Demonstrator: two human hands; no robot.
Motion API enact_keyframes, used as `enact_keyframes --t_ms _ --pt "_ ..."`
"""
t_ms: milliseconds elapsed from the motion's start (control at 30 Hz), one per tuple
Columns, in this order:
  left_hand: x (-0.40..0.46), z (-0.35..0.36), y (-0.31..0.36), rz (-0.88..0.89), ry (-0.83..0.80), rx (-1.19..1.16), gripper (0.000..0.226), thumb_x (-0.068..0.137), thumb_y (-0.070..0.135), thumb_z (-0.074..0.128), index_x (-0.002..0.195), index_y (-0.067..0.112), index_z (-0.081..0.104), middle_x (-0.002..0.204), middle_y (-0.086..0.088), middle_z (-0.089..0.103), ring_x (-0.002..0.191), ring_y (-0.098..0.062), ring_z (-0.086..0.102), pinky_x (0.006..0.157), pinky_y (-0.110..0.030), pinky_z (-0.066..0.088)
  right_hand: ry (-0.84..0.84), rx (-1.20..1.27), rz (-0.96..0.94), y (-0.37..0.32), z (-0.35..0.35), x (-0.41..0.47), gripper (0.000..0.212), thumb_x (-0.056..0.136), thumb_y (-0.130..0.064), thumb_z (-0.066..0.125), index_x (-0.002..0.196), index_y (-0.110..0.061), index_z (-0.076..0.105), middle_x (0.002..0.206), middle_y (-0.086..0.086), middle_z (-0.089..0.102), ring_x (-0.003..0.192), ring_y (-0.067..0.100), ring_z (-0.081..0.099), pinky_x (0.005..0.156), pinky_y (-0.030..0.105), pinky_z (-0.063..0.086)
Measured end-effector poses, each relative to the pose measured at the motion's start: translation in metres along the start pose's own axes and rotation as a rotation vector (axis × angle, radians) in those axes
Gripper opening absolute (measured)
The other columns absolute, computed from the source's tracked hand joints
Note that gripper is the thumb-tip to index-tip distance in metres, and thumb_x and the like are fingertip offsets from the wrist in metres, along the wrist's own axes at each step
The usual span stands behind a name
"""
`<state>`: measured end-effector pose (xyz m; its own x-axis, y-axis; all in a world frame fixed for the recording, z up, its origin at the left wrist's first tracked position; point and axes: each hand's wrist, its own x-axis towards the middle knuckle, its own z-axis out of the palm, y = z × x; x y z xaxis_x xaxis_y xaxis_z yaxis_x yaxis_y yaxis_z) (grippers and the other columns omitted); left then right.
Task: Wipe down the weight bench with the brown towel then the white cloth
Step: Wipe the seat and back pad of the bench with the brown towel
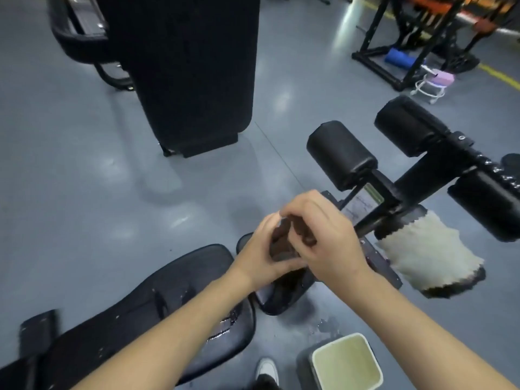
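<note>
Brown towel (284,243) bunched small, centre of view, clamped between both hands above the bench seat pad; mostly hidden by fingers, so its long axis can't be told. Left hand (261,257) cups it from 9 o'clock, fingers curled round it. Right hand (320,237) covers it from 3 o'clock and above, fingers curled over the wad. Both grips tight on the towel.

Bench (157,305): black long pad runs from 7 o'clock toward the centre, long axis 7-to-1 o'clock, wet patches near its upper end. Small seat pad (281,294) sits just past it under the hands, same line. The frame continues toward 2 o'clock to the leg rollers (342,154), whose axes lie across the bench line.

White cloth (422,254) at 3 o'clock of the hands, draped over the frame bar below the rollers, hanging toward 5 o'clock, apart from both hands.

Tub (347,361) at 5 o'clock on the floor (84,178), square, open top, holding cloudy yellowish liquid; puddle just beside it at 11 o'clock. Shoe (267,368) just left of the tub.

Second black bench (194,66) upright at 12 o'clock. Rack (408,38) at 1 o'clock with a blue roll (399,59) and a small stool (433,83) near it.
</note>
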<state>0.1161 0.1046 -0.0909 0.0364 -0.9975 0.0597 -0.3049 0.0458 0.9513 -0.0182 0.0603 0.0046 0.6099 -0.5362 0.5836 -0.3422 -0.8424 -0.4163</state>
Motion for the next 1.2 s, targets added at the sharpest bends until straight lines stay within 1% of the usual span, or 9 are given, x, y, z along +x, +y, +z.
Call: enact_keyframes --t_ms 133,233,300,533,667,800,900,1067,1200 --pt "-0.042 -0.023 -0.038 -0.061 0.038 0.013 0.009 0.083 0.041 0.067 0.088 0.042 0.06 0.083 0.024 0.065 0.082 0.01 0.058 0.071 -0.017 0.045 0.034 0.127 -0.066 -0.031 0.062 -0.012 0.023 0.077 0.005 0.056 0.096 -0.001 0.067 0.092 0.006 0.061 0.082 0.023 0.06 0.068 0.039 0.051" --pt "-0.065 -0.039 -0.095 -0.136 0.119 0.04 0.038 0.089 0.011 0.07 0.072 0.042 0.056 0.063 0.034 0.062 0.065 0.019 0.055 0.063 -0.006 0.038 0.034 0.098 -0.095 -0.029 0.114 -0.025 0.025 0.075 0.007 0.059 0.097 -0.002 0.068 0.09 0.005 0.061 0.078 0.023 0.06 0.063 0.041 0.052" --pt "-0.08 -0.051 -0.132 -0.156 0.16 0.068 0.047 0.086 -0.002 0.067 0.076 0.043 0.057 0.067 0.035 0.064 0.068 0.02 0.057 0.064 -0.007 0.039 0.037 0.04 -0.138 -0.025 0.149 -0.039 0.025 0.075 0.004 0.059 0.096 -0.003 0.068 0.089 0.004 0.062 0.076 0.022 0.06 0.06 0.039 0.052" --pt "-0.127 -0.079 -0.231 0.0 0.252 0.163 0.05 0.091 -0.003 0.054 0.1 0.045 0.061 0.096 0.036 0.068 0.096 0.015 0.061 0.077 -0.005 0.04 0.034 -0.078 -0.29 -0.007 0.264 -0.101 0.022 0.081 -0.005 0.056 0.099 -0.006 0.07 0.086 0.002 0.063 0.076 0.022 0.06 0.059 0.037 0.051" --pt "-0.148 -0.075 -0.294 0.03 0.277 0.307 0.044 0.092 0.005 0.056 0.119 0.039 0.062 0.111 0.022 0.07 0.106 0.003 0.062 0.085 -0.017 0.047 0.05 -0.07 -0.308 0.002 0.301 -0.143 0.026 0.088 0.0 0.059 0.111 -0.006 0.068 0.093 0.003 0.065 0.078 0.021 0.062 0.058 0.041 0.052" --pt "-0.182 -0.057 -0.318 0.025 0.299 0.431 0.038 0.093 0.013 0.061 0.124 0.036 0.063 0.1 0.014 0.073 0.091 -0.004 0.064 0.07 -0.017 0.046 0.127 -0.069 -0.258 0.002 0.294 -0.187 0.029 0.095 -0.008 0.057 0.123 -0.009 0.065 0.101 0.001 0.07 0.077 0.015 0.061 0.064 0.036 0.052" --pt "-0.214 -0.032 -0.315 0.06 0.348 0.465 0.029 0.09 0.017 0.066 0.115 0.032 0.067 0.094 0.011 0.071 0.089 -0.01 0.065 0.077 -0.028 0.05 0.219 -0.12 -0.243 -0.016 0.265 -0.224 0.027 0.093 0.0 0.065 0.118 -0.008 0.068 0.09 0.0 0.071 0.075 0.013 0.055 0.062 0.03 0.046" --pt "-0.271 0.011 -0.274 0.135 0.29 0.568 0.017 0.089 0.024 0.068 0.104 0.032 0.067 0.091 0.017 0.069 0.087 -0.005 0.064 0.079 -0.033 0.053 0.272 -0.217 -0.197 -0.053 0.18 -0.276 0.012 0.097 -0.016 0.066 0.109 -0.016 0.066 0.071 -0.001 0.066 0.061 0.026 0.061 0.053 0.035 0.048" --pt "-0.293 0.02 -0.232 0.215 0.287 0.521 0.014 0.088 0.029 0.074 0.086 0.033 0.061 0.08 0.017 0.062 0.075 0.0 0.057 0.071 -0.027 0.046 0.176 -0.165 -0.085 -0.049 0.132 -0.29 0.012 0.098 -0.027 0.064 0.108 -0.023 0.063 0.079 -0.002 0.071 0.072 0.029 0.066 0.067 0.043 0.055"
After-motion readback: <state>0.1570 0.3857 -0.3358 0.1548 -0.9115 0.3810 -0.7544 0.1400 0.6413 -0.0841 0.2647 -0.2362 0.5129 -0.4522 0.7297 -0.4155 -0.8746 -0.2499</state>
